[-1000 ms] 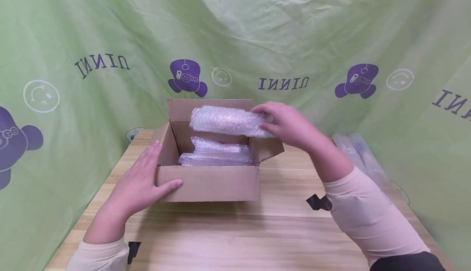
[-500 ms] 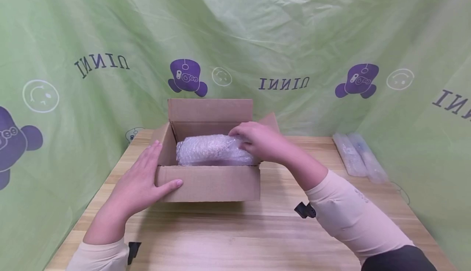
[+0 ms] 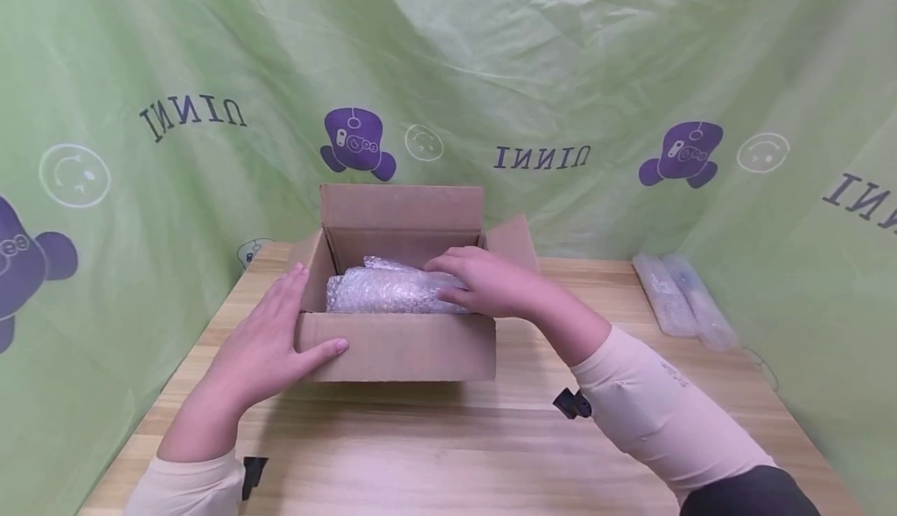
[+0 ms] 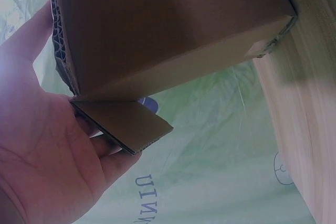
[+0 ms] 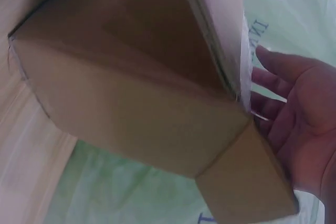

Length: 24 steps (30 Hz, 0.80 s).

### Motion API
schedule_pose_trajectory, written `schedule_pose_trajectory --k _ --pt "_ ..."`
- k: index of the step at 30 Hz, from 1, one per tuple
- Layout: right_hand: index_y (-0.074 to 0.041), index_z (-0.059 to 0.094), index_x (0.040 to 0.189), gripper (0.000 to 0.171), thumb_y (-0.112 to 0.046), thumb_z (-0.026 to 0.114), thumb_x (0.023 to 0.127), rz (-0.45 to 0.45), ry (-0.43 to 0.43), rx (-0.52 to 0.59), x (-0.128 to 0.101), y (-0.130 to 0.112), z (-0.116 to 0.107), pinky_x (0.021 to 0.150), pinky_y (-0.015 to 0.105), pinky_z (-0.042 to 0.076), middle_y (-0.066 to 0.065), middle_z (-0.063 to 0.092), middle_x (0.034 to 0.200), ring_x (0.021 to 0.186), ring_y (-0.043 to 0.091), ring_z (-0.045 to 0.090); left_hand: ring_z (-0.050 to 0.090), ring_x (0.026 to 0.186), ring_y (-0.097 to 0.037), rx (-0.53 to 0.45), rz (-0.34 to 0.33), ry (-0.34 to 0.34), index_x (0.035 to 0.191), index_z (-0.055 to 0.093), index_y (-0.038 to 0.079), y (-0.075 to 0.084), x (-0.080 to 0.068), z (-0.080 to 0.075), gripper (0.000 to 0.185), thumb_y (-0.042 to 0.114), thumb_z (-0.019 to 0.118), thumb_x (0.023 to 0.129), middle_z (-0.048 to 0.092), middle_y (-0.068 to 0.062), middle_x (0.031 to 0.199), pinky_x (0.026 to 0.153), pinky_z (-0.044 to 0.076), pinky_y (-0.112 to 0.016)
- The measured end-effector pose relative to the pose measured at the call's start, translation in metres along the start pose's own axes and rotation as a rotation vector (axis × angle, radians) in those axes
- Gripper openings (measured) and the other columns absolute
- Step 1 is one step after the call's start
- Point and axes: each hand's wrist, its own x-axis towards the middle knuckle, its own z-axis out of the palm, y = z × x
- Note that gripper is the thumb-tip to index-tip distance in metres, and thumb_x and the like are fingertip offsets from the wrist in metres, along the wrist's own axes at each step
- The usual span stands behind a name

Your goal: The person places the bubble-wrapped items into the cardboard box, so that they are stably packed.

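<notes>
My left hand (image 3: 269, 341) lies flat against the one box (image 3: 399, 349); my right hand (image 3: 483, 282) presses straight fingers on a bubble-wrap bundle (image 3: 381, 292). Two more bundles (image 3: 683, 306) lie apart; the backdrop (image 3: 539, 158) reads a mirrored "UINNI".

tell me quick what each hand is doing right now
Left hand: open, fingers straight, resting flat on the cardboard box at its left front corner.
Right hand: open, fingers pressing on the bubble-wrapped bundle inside the box.

Both arms wear long, soft sleeves (image 3: 659, 422) in a pale peach colour. A small black clip (image 3: 571, 404) sits under each wrist. Both hands are bare.
</notes>
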Motion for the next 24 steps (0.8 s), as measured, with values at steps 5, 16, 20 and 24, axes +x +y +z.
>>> schedule_pose_trajectory --k 5,16,20,24 --pt "-0.017 0.065 0.127 0.031 -0.019 0.062 0.096 -0.036 0.073 -0.066 0.009 -0.008 0.008 0.1 0.037 0.05 -0.001 0.066 0.122 0.117 0.017 0.061 0.012 0.15 -0.039 0.001 -0.002 -0.001 0.158 -0.001 0.008 0.0 -0.001 -0.001 0.112 0.073 0.055 0.085 0.002 -0.012 0.166 0.115 0.023 -0.063" --pt "-0.018 0.069 0.119 0.027 -0.016 0.067 0.093 -0.034 0.084 -0.074 0.011 -0.008 0.016 0.094 0.037 0.054 -0.001 0.068 0.115 0.109 0.016 0.065 0.013 0.151 -0.038 0.007 0.003 0.007 0.158 0.0 0.009 0.0 0.0 0.001 0.112 0.073 0.055 0.085 0.002 -0.011 0.166 0.116 0.023 -0.061" --pt "-0.014 0.066 0.126 0.031 -0.021 0.064 0.096 -0.005 0.111 -0.032 0.003 -0.003 0.001 0.101 0.038 0.05 0.003 0.066 0.122 0.115 0.019 0.062 0.013 0.15 -0.038 0.004 0.0 0.006 0.158 0.0 0.009 0.0 -0.001 0.001 0.112 0.073 0.055 0.085 0.002 -0.011 0.166 0.116 0.024 -0.062" --pt "-0.015 0.059 0.134 0.04 -0.027 0.063 0.097 0.102 0.168 0.021 -0.01 0.009 -0.024 0.11 0.044 0.043 0.005 0.061 0.133 0.125 0.023 0.056 0.013 0.15 -0.038 0.002 -0.001 0.008 0.158 0.0 0.009 0.0 -0.001 0.001 0.112 0.073 0.055 0.085 0.003 -0.011 0.166 0.115 0.024 -0.062"
